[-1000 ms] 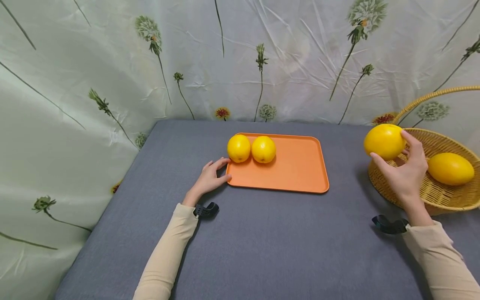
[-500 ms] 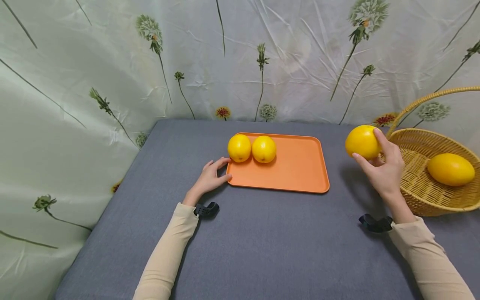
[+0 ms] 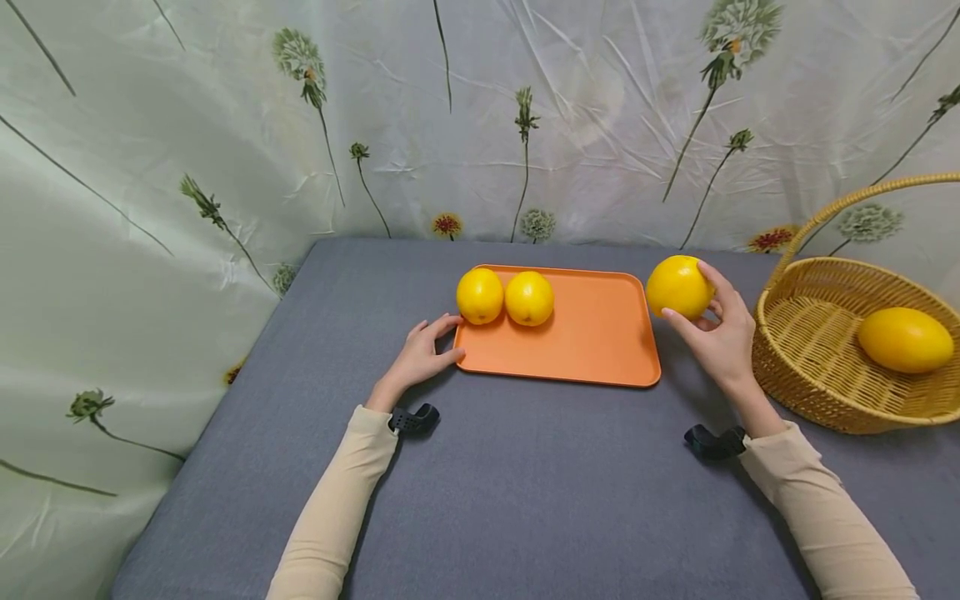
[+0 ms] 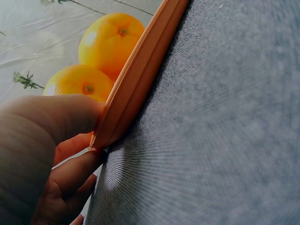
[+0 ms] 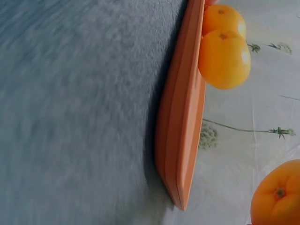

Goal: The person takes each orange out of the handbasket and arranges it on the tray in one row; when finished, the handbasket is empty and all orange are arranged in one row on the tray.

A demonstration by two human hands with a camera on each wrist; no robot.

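My right hand [image 3: 720, 337] holds an orange [image 3: 679, 287], yellow in the head view, between thumb and fingers. It hangs just off the right end of an orange tray [image 3: 592, 333]. The right wrist view shows this orange [image 5: 280, 194] at its lower right corner, with the hand largely out of frame. Two more oranges, one at the left [image 3: 480, 296] and one beside it [image 3: 529, 298], sit at the tray's left end. My left hand [image 3: 418, 357] rests with thumb and fingertips against the tray's left edge, spread apart along the rim [image 4: 129, 79].
A wicker basket [image 3: 806, 367] with a tall arched handle [image 3: 847, 198] stands at the right. One oval yellow fruit [image 3: 906, 340] lies in it. The table has a grey cloth [image 3: 555, 500], and a flower-printed curtain [image 3: 600, 125] hangs behind it.
My right hand has carried the orange leftward, from above the basket's left side to the tray's right end. The left hand, the tray and its two oranges have stayed in place.
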